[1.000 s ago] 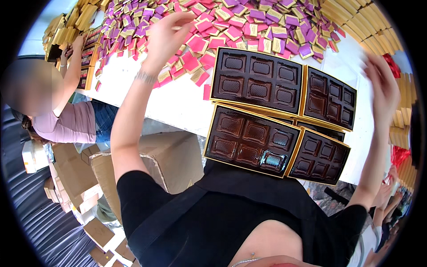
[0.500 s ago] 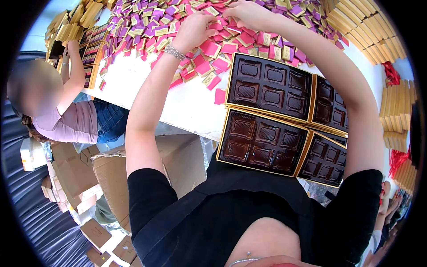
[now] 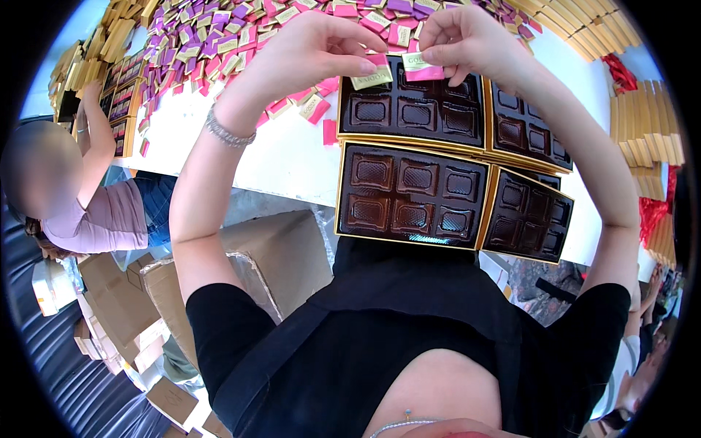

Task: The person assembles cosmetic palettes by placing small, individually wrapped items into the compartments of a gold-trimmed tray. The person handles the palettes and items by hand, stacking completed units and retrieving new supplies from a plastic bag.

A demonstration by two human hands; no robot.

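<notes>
My left hand (image 3: 314, 51) pinches a small pink-and-gold wrapped chocolate (image 3: 372, 74) between thumb and finger. A similar wrapped chocolate (image 3: 422, 67) is gripped by the fingertips of my right hand (image 3: 475, 45). Both pieces are held over the upper wells of a gold-edged box (image 3: 418, 111) with a dark brown moulded tray. In front of it, nearer my body, lies a second such box (image 3: 412, 193) whose six wells hold nothing. Two more boxes with the same trays, a far one (image 3: 527, 128) and a near one (image 3: 527, 215), sit to the right.
A wide heap of pink, purple and gold wrapped chocolates (image 3: 212, 47) covers the far side of the white table (image 3: 285, 164). Stacks of gold boxes (image 3: 646, 124) stand at the right. On the left, a co-worker (image 3: 109, 212) reaches toward filled boxes (image 3: 124, 109). Cardboard cartons (image 3: 285, 248) lie below.
Both hands have come back from the heap toward me and now hold a wrapped chocolate each above the far box. The whole view has shifted slightly.
</notes>
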